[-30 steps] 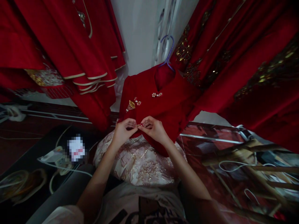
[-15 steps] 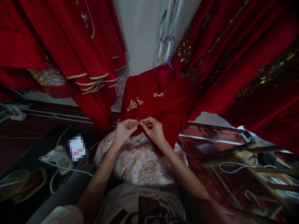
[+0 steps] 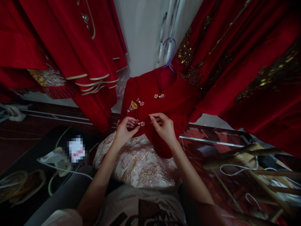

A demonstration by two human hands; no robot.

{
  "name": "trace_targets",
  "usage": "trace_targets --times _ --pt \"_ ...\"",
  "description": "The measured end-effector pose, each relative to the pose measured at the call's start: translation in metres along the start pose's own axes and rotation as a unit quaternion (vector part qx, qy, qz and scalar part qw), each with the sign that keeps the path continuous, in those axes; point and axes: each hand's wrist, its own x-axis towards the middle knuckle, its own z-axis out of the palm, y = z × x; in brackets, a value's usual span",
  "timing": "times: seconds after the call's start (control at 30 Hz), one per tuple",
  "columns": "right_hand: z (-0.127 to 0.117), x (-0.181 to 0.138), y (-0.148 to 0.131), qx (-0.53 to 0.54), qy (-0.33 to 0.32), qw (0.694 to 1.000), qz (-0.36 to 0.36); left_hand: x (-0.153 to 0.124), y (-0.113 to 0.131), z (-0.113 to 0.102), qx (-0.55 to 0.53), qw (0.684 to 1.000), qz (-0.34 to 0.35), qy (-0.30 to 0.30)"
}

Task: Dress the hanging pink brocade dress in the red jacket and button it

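A red jacket (image 3: 150, 106) hangs from a purple hanger (image 3: 169, 58), its lower part lying over a pale floral brocade cloth (image 3: 143, 163) on my lap. My left hand (image 3: 125, 130) pinches the jacket's lower front edge. Right beside those fingertips sits a pearl flower fastener (image 3: 140, 123). My right hand (image 3: 164, 127) is raised to the right of it, thumb and forefinger pressed together; whatever they hold is too small to see. Higher on the jacket are a gold fan-shaped ornament (image 3: 133, 105) and another pearl fastener (image 3: 159, 96).
Red garments (image 3: 94, 47) hang at the left, and more with gold sequins (image 3: 265, 75) at the right. A dark bench (image 3: 21, 166) on the left bears a power strip (image 3: 62, 160) with cables. A wooden rack (image 3: 235, 157) stands at the right.
My right hand has moved away from the fastener, up and to the right, with its fingers still pinched. My left hand stays on the jacket edge, and the fastener shows more fully.
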Motion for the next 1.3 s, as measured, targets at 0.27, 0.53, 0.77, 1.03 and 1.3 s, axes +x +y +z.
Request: trace_targets --times 0.27,0.53,0.77,1.03,1.3 --pt "-0.010 0.003 -0.002 0.026 0.008 1.000 0.017 -0.001 -0.001 0.001 0.060 0.998 0.020 -0.027" --pt "-0.010 0.003 0.000 0.032 0.001 0.999 0.016 0.001 -0.001 0.006 0.008 1.000 -0.006 -0.013" --pt "-0.013 0.005 0.003 0.026 -0.001 1.000 0.017 0.009 0.004 0.010 0.005 0.999 0.008 -0.032" --pt "-0.020 0.006 0.003 0.029 -0.005 0.999 0.018 0.080 0.007 -0.006 0.259 0.949 0.177 0.029" --pt "-0.022 0.007 0.006 0.025 -0.013 0.999 0.020 0.119 0.013 -0.014 0.335 0.906 0.252 -0.058"
